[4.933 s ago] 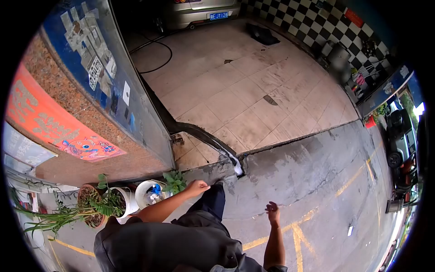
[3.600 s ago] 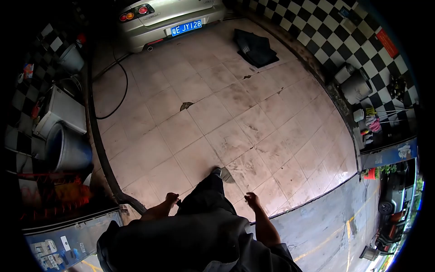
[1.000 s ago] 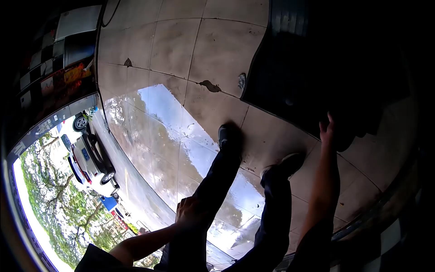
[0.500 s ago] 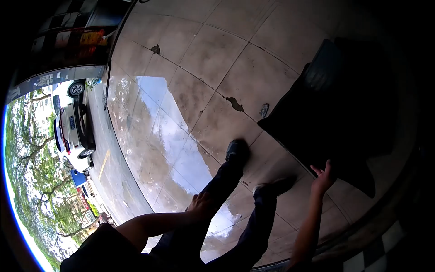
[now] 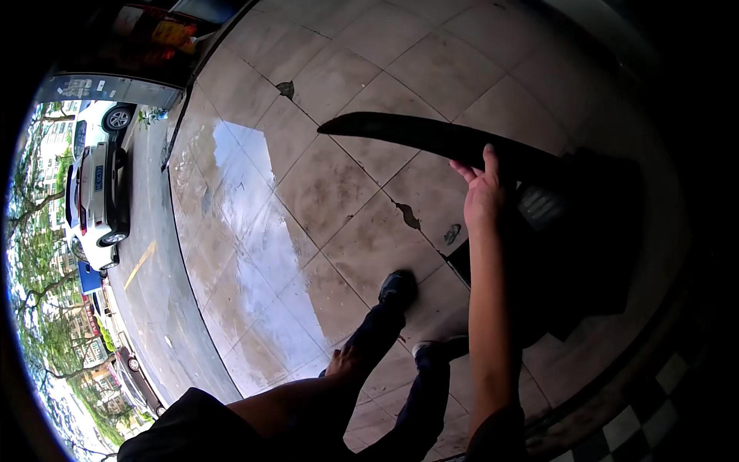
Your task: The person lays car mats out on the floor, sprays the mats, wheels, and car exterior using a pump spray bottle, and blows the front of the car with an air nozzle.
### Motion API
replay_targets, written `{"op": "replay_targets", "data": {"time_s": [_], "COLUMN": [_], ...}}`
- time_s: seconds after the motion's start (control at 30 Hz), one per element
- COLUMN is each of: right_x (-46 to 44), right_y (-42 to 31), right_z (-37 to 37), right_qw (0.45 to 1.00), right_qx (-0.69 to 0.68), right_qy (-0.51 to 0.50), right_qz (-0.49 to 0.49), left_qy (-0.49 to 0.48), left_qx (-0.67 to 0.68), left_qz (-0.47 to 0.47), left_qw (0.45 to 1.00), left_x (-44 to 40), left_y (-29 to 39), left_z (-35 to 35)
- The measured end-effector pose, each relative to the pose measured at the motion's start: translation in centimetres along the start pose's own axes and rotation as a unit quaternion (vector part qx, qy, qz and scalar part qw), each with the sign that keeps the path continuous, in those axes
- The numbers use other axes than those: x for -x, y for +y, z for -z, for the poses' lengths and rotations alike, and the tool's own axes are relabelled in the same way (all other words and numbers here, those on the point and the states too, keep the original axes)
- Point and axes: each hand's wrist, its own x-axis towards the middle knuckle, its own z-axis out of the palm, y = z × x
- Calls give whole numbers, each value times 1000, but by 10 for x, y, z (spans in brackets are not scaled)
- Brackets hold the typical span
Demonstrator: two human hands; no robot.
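My right hand [image 5: 483, 192] is raised at the end of an outstretched arm. Its thumb and fingers close on the edge of a large black mat-like sheet [image 5: 431, 132], whose one side is lifted as a curved, pointed flap. The rest of the sheet is dark and hard to make out, with a greyish ribbed patch [image 5: 541, 204] beside my hand. My left hand [image 5: 342, 362] lies on my left leg near the knee, holding nothing that I can see; its fingers show only in part.
Tiled pavement [image 5: 323, 185] lies underfoot, with a wet, shiny strip [image 5: 265, 254]. My left shoe [image 5: 398, 289] stands near the middle. At the left, a white car [image 5: 96, 181] is on the road. A black-and-white checked surface [image 5: 643, 412] lies at lower right.
My right hand has moved up and now grips the black sheet, which has been lifted and turned on one side. My left hand stays on my leg. The view has shifted slightly.
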Motion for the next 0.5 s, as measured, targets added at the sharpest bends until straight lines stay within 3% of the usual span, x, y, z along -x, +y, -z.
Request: {"op": "replay_targets", "data": {"time_s": [0.1,0.2,0.33,0.43,0.5], "right_x": [-10,16,94,158,191], "right_y": [25,79,163,186,196], "right_z": [-21,32,209,347,443], "right_qw": [998,986,941,831,832], "right_qx": [46,98,120,124,30], "right_qy": [-32,-18,184,433,466], "right_qz": [-37,-134,-259,-326,-300], "left_qy": [-14,-34,-7,4,6], "left_qx": [16,18,14,11,3], "left_qz": [-1,9,-22,-11,-38], "left_qw": [1000,999,1000,1000,999], "left_x": [3,2,6,1,4], "left_y": [0,1,8,4,-2], "left_z": [6,4,14,-5,-18]}}
